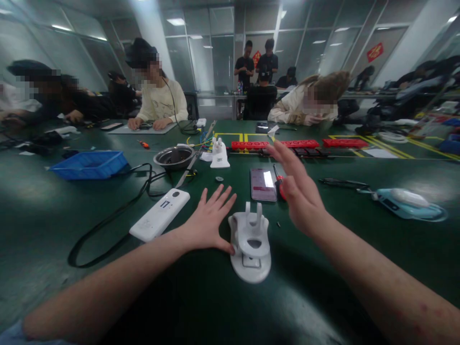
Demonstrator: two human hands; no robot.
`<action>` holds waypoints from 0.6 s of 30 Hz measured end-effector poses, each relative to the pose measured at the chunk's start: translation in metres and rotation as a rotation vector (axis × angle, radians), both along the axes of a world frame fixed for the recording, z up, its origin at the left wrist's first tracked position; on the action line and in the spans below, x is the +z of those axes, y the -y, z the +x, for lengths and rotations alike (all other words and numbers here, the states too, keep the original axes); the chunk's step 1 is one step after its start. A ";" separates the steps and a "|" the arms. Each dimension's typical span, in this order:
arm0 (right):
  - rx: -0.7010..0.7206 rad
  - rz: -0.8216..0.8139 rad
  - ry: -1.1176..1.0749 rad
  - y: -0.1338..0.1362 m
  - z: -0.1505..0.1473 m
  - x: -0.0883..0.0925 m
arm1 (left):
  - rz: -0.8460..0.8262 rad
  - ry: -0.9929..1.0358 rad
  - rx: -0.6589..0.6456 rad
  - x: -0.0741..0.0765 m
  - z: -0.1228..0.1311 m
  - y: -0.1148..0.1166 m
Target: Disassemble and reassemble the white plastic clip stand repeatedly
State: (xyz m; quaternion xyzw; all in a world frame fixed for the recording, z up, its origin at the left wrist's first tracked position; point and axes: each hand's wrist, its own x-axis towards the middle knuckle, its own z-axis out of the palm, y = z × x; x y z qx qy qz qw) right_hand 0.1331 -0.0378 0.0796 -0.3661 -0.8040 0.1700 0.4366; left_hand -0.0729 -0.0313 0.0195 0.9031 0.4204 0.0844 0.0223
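A white plastic stand-like part [264, 268] with two upright prongs rests on the green table in front of me. My left hand [208, 220] lies spread on its left side, the thumb at the part's edge. Raised to the right of the part, my right hand [300, 191] has its fingers stretched out and holds nothing. Beyond the part lies a phone [258, 184] with a lit screen. A screwdriver with a red handle [281, 188] is beside the phone, partly hidden by my right hand. A small dark screw [278, 224] lies right of the white part.
Left are a white power bank [160, 215] with a black cable, a blue tray [89, 165] and a metal bowl [174, 157]. A similar white part [219, 155] stands farther back, near red strips [300, 144]. A light-blue device [406, 203] is at right. People sit across the table.
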 end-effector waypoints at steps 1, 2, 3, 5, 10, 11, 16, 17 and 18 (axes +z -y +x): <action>0.006 0.026 0.123 0.001 -0.004 -0.001 | 0.023 -0.024 0.046 0.002 -0.006 -0.004; 0.026 0.025 0.247 0.003 -0.008 -0.003 | 0.032 -0.047 0.103 0.005 -0.012 -0.008; 0.046 0.013 0.344 0.004 -0.013 -0.008 | 0.027 -0.065 0.161 0.007 -0.017 -0.010; 0.050 -0.003 0.412 0.006 -0.021 -0.018 | 0.021 -0.086 0.306 0.010 -0.026 -0.012; 0.069 0.036 0.356 0.002 -0.022 -0.028 | -0.007 -0.113 0.441 0.007 -0.032 -0.004; 0.074 0.040 0.348 0.001 -0.020 -0.028 | -0.009 -0.109 0.440 0.005 -0.032 -0.003; 0.106 0.055 0.302 -0.001 -0.018 -0.029 | -0.019 -0.069 0.427 0.001 -0.030 -0.004; 0.110 0.060 0.292 -0.002 -0.018 -0.030 | -0.022 -0.058 0.418 0.001 -0.031 -0.005; 0.114 0.065 0.283 -0.002 -0.018 -0.031 | -0.026 -0.047 0.409 0.002 -0.032 -0.005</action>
